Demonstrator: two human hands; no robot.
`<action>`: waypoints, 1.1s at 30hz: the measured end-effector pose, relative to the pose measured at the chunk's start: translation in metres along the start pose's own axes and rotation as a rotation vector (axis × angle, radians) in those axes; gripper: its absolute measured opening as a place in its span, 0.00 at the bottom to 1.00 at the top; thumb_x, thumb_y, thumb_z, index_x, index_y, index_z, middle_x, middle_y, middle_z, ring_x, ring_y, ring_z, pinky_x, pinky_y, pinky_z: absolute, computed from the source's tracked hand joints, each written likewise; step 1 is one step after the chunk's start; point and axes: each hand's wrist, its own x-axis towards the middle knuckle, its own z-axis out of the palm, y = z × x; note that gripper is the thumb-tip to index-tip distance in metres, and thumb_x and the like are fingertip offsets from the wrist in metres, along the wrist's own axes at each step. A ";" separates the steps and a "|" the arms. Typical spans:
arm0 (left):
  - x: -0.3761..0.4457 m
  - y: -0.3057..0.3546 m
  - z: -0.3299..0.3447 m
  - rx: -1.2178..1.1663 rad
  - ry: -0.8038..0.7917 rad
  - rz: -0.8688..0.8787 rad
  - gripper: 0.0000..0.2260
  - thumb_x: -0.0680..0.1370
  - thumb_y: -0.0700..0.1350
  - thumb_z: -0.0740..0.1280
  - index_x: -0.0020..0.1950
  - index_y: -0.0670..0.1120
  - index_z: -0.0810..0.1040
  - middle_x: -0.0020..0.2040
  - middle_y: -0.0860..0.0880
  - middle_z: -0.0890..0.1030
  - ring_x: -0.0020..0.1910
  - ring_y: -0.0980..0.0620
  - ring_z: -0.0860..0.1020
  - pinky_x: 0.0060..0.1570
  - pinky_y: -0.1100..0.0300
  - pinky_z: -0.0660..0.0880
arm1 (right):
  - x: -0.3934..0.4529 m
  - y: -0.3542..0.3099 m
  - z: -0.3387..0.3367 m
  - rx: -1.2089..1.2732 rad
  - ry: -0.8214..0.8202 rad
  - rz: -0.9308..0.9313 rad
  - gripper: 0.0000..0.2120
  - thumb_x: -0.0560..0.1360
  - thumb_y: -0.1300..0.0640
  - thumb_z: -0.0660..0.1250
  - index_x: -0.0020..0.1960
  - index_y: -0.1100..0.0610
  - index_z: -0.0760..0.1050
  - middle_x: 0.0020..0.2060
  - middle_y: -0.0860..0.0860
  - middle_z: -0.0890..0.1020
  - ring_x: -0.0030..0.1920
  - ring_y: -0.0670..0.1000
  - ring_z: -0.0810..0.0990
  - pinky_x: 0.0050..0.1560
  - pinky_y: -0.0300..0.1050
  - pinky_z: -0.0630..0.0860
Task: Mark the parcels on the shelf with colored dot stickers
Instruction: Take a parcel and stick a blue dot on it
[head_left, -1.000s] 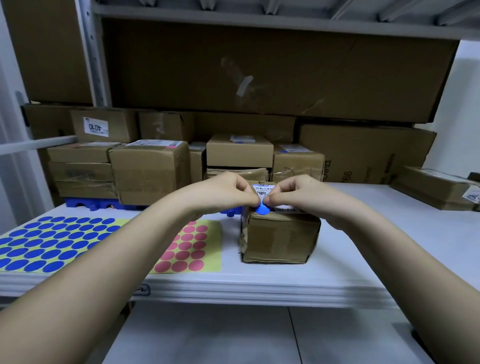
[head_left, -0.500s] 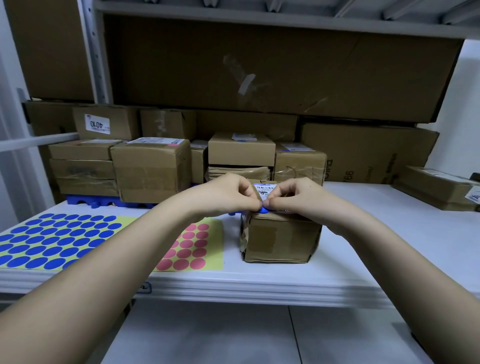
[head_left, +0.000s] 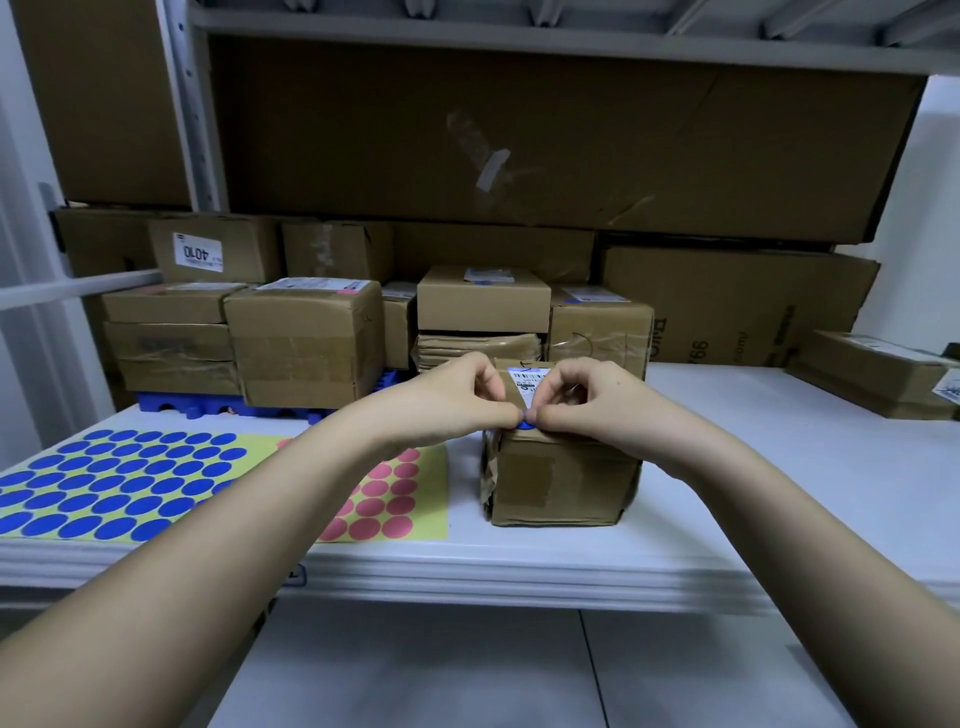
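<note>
Head view: at centre frame we are pinching a blue dot sticker (head_left: 523, 426) between our left hand (head_left: 451, 400) and right hand (head_left: 597, 401), fingertips curled and meeting at the near top edge of a small taped parcel (head_left: 563, 480). The parcel is sitting on the white shelf (head_left: 727, 509), its barcode label (head_left: 531, 387) facing up. At lower left are lying a sheet of blue dots (head_left: 114, 488) and a sheet of pink dots (head_left: 387, 499). More parcels (head_left: 306, 343) are standing stacked behind.
</note>
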 end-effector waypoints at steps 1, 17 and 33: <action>0.000 0.000 0.001 -0.017 0.004 -0.009 0.10 0.73 0.44 0.71 0.49 0.45 0.72 0.38 0.53 0.75 0.37 0.57 0.71 0.40 0.63 0.68 | 0.001 0.001 0.000 0.008 0.013 -0.007 0.07 0.70 0.56 0.74 0.42 0.51 0.76 0.34 0.43 0.79 0.34 0.40 0.73 0.41 0.37 0.69; -0.003 -0.012 0.021 -0.199 0.086 -0.141 0.15 0.62 0.57 0.65 0.47 0.55 0.73 0.60 0.50 0.72 0.58 0.54 0.73 0.54 0.58 0.70 | 0.001 0.006 -0.001 -0.117 0.007 -0.087 0.07 0.72 0.51 0.72 0.46 0.48 0.75 0.43 0.42 0.78 0.38 0.40 0.72 0.49 0.43 0.70; -0.004 -0.016 0.038 -0.729 0.164 -0.256 0.16 0.78 0.59 0.62 0.62 0.54 0.74 0.57 0.55 0.82 0.52 0.61 0.79 0.57 0.63 0.71 | -0.015 0.049 0.003 0.722 0.369 0.291 0.27 0.73 0.38 0.64 0.66 0.51 0.74 0.62 0.49 0.80 0.61 0.48 0.78 0.59 0.43 0.72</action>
